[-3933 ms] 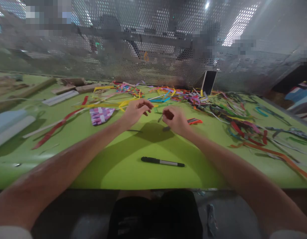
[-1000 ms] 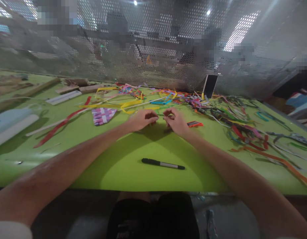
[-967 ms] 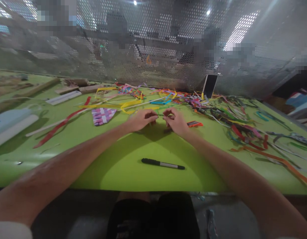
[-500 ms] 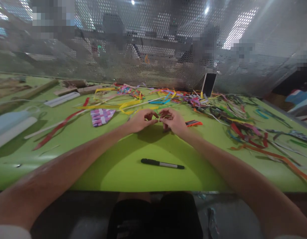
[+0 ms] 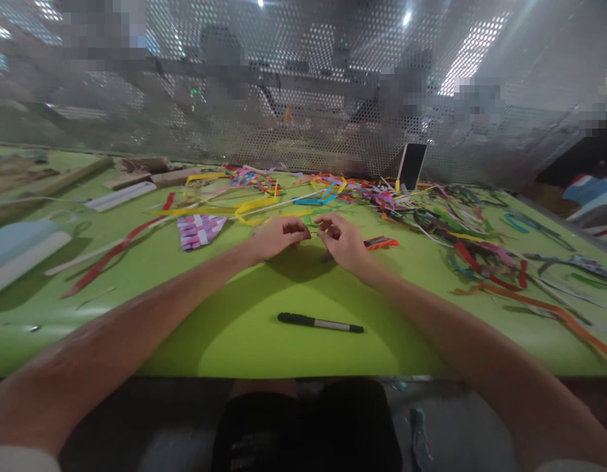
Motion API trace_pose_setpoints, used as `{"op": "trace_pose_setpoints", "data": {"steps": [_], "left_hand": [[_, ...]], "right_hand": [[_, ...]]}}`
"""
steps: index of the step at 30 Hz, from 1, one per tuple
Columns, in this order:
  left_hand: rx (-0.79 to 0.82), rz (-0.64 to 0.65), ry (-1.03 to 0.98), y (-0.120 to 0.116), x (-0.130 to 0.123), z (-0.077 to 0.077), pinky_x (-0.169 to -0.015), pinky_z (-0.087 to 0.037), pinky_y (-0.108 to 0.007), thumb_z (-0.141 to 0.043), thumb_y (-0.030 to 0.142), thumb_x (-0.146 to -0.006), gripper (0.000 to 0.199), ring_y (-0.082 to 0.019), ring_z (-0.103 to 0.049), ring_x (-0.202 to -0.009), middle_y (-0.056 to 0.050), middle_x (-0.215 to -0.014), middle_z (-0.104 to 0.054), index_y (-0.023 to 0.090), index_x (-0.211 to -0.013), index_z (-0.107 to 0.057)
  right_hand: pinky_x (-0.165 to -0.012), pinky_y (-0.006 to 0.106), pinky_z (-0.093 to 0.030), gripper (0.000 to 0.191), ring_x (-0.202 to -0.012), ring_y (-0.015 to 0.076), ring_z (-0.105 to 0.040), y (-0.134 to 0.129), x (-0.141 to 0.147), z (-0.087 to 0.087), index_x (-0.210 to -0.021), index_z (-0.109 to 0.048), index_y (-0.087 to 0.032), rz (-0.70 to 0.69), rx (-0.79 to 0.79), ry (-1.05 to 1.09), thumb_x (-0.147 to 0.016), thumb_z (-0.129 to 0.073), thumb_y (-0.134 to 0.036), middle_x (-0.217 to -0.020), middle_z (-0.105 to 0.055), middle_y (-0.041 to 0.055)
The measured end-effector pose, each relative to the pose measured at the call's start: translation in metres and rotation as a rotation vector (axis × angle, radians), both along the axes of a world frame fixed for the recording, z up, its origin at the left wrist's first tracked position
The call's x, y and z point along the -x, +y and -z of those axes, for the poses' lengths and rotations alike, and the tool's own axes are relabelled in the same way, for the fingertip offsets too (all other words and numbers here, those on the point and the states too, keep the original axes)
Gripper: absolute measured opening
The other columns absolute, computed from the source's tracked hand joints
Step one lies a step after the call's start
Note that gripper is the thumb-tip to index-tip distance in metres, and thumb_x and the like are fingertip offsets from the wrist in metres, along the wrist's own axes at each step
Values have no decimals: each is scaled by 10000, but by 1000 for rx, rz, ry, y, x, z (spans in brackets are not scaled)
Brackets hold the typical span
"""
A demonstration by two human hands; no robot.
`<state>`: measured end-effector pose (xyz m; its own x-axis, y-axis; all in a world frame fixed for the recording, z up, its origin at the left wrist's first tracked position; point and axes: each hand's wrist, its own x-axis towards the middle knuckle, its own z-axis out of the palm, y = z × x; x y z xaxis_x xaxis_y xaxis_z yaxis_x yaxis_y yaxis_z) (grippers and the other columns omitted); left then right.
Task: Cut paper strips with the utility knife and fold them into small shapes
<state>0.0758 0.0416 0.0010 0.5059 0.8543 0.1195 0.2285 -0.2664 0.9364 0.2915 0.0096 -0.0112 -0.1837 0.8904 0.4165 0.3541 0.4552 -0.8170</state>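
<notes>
Over the green table, my left hand (image 5: pixel 282 235) is closed in a pinch, thumb against the curled fingers. Facing it, my right hand (image 5: pixel 343 240) pinches too, fingertips a short gap away. A thin dark strand (image 5: pixel 314 233) spans that gap, held at both ends; it is too small to tell its kind. Just right of my right hand lies an orange and dark flat piece (image 5: pixel 382 242). Nearer to me rests a black marker pen (image 5: pixel 320 322) with a pale label. To the left of my left hand is a woven purple and white piece (image 5: pixel 200 231).
Colourful strips (image 5: pixel 328 190) lie heaped along the back, and more strips (image 5: pixel 500 262) spread at right. A phone (image 5: pixel 412 166) leans upright before the perforated metal screen (image 5: pixel 308 98). At left are a red strip (image 5: pixel 119 249), a white bar (image 5: pixel 120 196) and wooden pieces (image 5: pixel 136 178).
The fingers of my left hand have closed more tightly, and the thin dark strand now shows between the hands. My right fingers have shifted slightly. The pen and strips stay in place.
</notes>
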Motion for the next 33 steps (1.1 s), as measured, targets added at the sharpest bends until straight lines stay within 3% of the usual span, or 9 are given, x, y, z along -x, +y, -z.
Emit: {"op": "trace_pose_setpoints", "data": {"steps": [3, 10, 14, 19, 27, 33], "left_hand": [[8, 12, -4, -1, 0, -1, -716, -564, -267, -708, 242, -866, 76, -133, -656, -677, -23, -797, -742, 180, -854, -750], [8, 31, 4, 1, 3, 1, -724, -585, -293, -738, 305, -886, 121, -164, -684, -731, -39, -819, -735, 185, -887, -727], [-9, 35, 19, 1, 4, 0, -722, -574, -288, -748, 330, -892, 142, -163, -683, -733, -32, -824, -736, 191, -912, -731], [-26, 65, 50, -3, 6, -3, -740, -555, -277, -743, 314, -900, 124, -164, -697, -748, -28, -807, -753, 190, -905, -750], [-55, 55, 51, -3, 6, -5, -784, -538, -302, -792, 382, -911, 198, -167, -681, -756, -32, -810, -773, 186, -884, -794], [-37, 52, -7, -1, 6, -1, -798, -564, -309, -834, 391, -887, 231, -161, -700, -779, -51, -865, -800, 167, -926, -795]], "right_hand": [[-857, 396, -584, 200, -860, 214, -630, -2, -1, -2, -1118, -693, -255, 27, -52, -35, -954, -688, -370, -1029, -673, 58], [-880, 393, -593, 47, -891, 219, -646, -3, -1, -5, -958, -705, -267, 19, -84, -64, -976, -674, -296, -1069, -685, 63], [-900, 417, -595, 70, -910, 229, -660, -1, 0, -5, -909, -727, -270, 15, -78, -39, -943, -687, -223, -1043, -701, 54], [-896, 395, -591, 62, -875, 202, -668, 3, 1, -3, -965, -737, -247, -15, 15, 44, -941, -737, -190, -993, -728, 47], [-691, 327, -550, 77, -667, 144, -611, 3, 3, -5, -967, -718, -225, -117, 218, 149, -914, -774, -228, -906, -721, 16], [-647, 292, -546, 171, -660, 145, -636, 4, 1, -5, -983, -693, -229, -131, 367, 228, -868, -811, -275, -839, -723, 3]]}}
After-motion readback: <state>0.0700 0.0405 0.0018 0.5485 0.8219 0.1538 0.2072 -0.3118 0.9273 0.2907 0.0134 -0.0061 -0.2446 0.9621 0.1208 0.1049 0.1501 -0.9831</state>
